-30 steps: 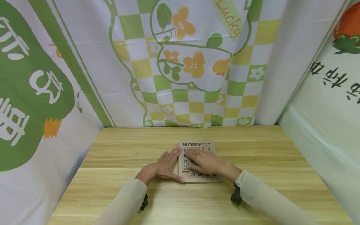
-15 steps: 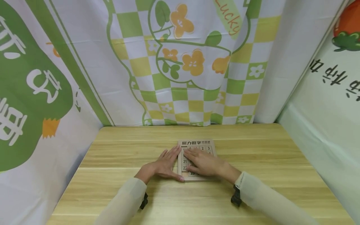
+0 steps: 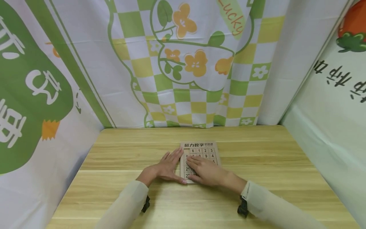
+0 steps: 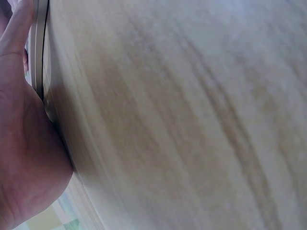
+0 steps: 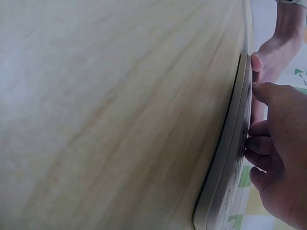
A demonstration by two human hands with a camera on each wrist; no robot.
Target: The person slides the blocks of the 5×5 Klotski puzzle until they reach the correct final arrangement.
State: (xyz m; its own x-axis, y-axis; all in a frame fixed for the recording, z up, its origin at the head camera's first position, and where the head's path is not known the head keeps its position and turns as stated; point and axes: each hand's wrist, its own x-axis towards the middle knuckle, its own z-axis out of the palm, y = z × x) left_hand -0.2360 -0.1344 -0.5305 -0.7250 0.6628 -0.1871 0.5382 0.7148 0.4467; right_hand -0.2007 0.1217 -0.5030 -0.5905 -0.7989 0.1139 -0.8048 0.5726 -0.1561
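Note:
A wooden sliding number puzzle point(image 3: 200, 145) lies flat on the table in the head view, with dark characters along its top border. My left hand point(image 3: 167, 168) rests along its left side, fingers spread, with the thumb at the near left corner. Over the board lies my right hand point(image 3: 210, 170), fingertips on the left column of number tiles. An unfilled slot point(image 3: 186, 151) shows at the top left, beside the 6 tile point(image 3: 193, 150). The right hand hides much of the lower rows. In the right wrist view, its thumb and fingertips touch the puzzle's top face.
The wood-grain table point(image 3: 128, 140) extends around the puzzle on all sides. Behind it hangs a white curtain point(image 3: 186, 105) with green and yellow checks. Printed cloths point(image 3: 34, 95) hang at the left and right. Dark wrist straps point(image 3: 243, 206) show below both sleeves.
My right hand has slid toward the near edge, and the left column of tiles has shifted down with it. The gap has gone from bottom left to top left. The left hand stays in place.

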